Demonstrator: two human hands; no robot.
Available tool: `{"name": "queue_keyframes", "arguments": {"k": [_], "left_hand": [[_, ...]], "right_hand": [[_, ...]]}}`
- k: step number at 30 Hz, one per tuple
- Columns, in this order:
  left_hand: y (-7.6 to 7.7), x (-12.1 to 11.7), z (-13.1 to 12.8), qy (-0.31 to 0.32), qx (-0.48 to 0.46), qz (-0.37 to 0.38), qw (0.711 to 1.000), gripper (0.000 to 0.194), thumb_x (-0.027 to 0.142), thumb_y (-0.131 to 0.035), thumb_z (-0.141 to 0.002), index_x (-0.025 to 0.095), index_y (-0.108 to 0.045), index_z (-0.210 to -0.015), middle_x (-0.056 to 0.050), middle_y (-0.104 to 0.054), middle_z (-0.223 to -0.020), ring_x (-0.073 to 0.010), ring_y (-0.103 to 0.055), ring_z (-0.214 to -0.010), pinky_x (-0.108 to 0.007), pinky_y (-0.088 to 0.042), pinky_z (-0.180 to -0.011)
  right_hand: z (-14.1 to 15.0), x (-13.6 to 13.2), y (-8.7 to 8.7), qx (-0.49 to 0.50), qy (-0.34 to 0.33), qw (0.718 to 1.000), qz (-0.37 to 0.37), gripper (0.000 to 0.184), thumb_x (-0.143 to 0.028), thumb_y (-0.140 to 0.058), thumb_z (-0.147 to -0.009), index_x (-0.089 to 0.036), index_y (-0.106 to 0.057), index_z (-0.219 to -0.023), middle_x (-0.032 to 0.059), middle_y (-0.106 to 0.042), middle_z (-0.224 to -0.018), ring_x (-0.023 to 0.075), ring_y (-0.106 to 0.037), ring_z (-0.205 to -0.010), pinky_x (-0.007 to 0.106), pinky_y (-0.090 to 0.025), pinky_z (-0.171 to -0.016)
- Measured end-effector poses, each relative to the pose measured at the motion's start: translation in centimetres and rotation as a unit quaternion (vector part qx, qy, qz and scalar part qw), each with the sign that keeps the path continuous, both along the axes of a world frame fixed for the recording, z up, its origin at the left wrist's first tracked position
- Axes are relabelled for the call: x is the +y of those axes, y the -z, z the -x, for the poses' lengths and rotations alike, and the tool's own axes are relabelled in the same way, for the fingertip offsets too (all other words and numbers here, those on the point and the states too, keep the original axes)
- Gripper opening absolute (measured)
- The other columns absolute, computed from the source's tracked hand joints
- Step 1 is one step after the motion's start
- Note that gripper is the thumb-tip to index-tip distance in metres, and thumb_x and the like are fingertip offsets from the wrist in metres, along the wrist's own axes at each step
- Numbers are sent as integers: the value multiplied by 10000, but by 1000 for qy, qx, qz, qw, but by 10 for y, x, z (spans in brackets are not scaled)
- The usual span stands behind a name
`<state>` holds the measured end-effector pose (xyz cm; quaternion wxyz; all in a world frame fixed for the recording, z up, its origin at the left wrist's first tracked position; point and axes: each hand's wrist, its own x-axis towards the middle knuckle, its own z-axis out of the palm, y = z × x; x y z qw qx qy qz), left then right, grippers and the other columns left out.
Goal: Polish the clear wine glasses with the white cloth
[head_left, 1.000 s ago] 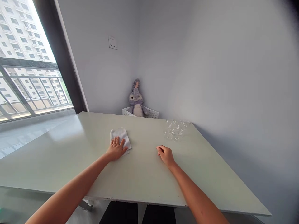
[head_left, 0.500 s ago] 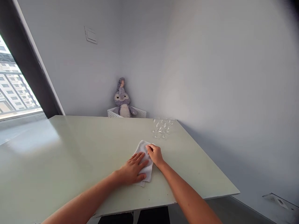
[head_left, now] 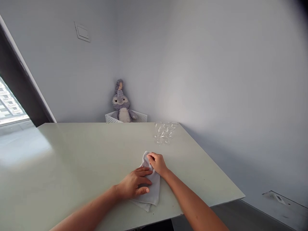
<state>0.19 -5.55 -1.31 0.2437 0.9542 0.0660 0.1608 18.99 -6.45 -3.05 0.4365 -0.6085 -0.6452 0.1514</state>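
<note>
A folded white cloth (head_left: 154,189) lies on the pale green tabletop (head_left: 96,150) close to its front edge. My left hand (head_left: 134,183) rests on the cloth's left part with fingers stretched out and apart. Curled at the cloth's upper right side, my right hand (head_left: 157,163) has its thumb and fingers closed on the fabric. The upper edge of the cloth is bunched up between the two hands. Beyond them stands a cluster of several clear stemmed glasses (head_left: 165,132), touching neither hand.
Behind the table's far edge, a grey plush rabbit (head_left: 121,102) sits in a white perforated basket (head_left: 141,117). A light switch (head_left: 82,32) is on the left wall. The right wall meets the table's far right corner. A window (head_left: 11,106) shows at left.
The cloth has slid toward the front edge and its upper end has crumpled. My left hand has shifted slightly left and nearer, still flat. The whole view has turned a little to the right.
</note>
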Motion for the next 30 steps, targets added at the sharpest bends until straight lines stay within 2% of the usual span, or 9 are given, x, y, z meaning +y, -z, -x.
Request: {"name": "queue_keyframes", "arguments": {"k": [5, 8, 12, 15, 18, 21, 23, 28, 30], "left_hand": [[-1, -1, 1, 11, -1, 6, 1000, 370, 475, -439, -818, 256, -624, -1052, -65, -467, -1300, -255, -393, -1216, -425, -267, -1043], [-2, -2, 0, -6, -21, 18, 1000, 311, 409, -440, -831, 236, -637, -997, -73, -524, -1224, -240, -439, -1163, -396, -343, -995], [1, 0, -1, -125, -52, 41, 990, 245, 304, -425, -833, 231, -636, -936, -79, -576, -1047, -204, -527, -977, -347, -461, -832], [6, 6, 1, -209, -71, 75, 972, 227, 255, -414, -825, 240, -635, -878, -66, -574, -999, -188, -537, -914, -336, -469, -794], [9, 12, 3, -255, -79, 122, 956, 233, 256, -396, -827, 243, -626, -855, -53, -566, -1003, -177, -542, -900, -308, -479, -752], [8, 15, 6, -283, -72, 159, 943, 241, 296, -383, -830, 252, -619, -844, -46, -557, -1021, -173, -551, -868, -259, -480, -602], [7, 15, 6, -295, -63, 171, 938, 246, 311, -378, -831, 259, -618, -842, -42, -556, -1025, -167, -557, -835, -243, -462, -540], [4, 15, 6, -293, -55, 166, 940, 242, 307, -378, -827, 256, -615, -823, -41, -567, -1008, -164, -564, -808, -251, -461, -567], [4, 16, 5, -288, -47, 164, 942, 236, 293, -380, -819, 254, -613, -827, -38, -569, -1007, -161, -563, -797, -244, -449, -549]], "right_hand": [[0, -4, -1, -54, -3, 999, 9, 289, -283, -379, -837, -196, -605, -680, -31, -518, -503, 96, -442, -487, 200, -347, -516], [1, -8, -5, -120, -17, 992, 21, 267, -251, -396, -827, -208, -585, -644, -30, -534, -561, 94, -451, -520, 207, -333, -529], [1, -14, -10, -187, -2, 981, 49, 170, -364, -506, -795, -217, -580, -751, -6, -574, -752, 121, -513, -659, 231, -366, -596], [-1, -18, -9, -244, 39, 966, 71, 253, -452, -561, -752, -207, -564, -816, 38, -560, -846, 173, -515, -758, 269, -386, -621], [-8, -21, -8, -291, 88, 949, 83, 271, -446, -582, -743, -197, -551, -846, 74, -539, -899, 207, -498, -797, 293, -394, -628], [-28, -27, -7, -323, 123, 933, 97, 241, -421, -568, -762, -202, -547, -860, 84, -528, -921, 217, -492, -809, 306, -390, -643], [-53, -33, -7, -340, 141, 923, 109, 227, -408, -543, -782, -208, -550, -889, 82, -531, -935, 222, -493, -833, 319, -384, -673], [-128, -55, -4, -364, 207, 895, 154, 230, -341, -488, -814, -208, -562, -986, 90, -542, -1029, 245, -483, -935, 349, -361, -745], [-148, -62, -2, -361, 232, 888, 166, 248, -330, -463, -825, -204, -563, -1013, 93, -545, -1050, 250, -481, -946, 351, -362, -744]]}}
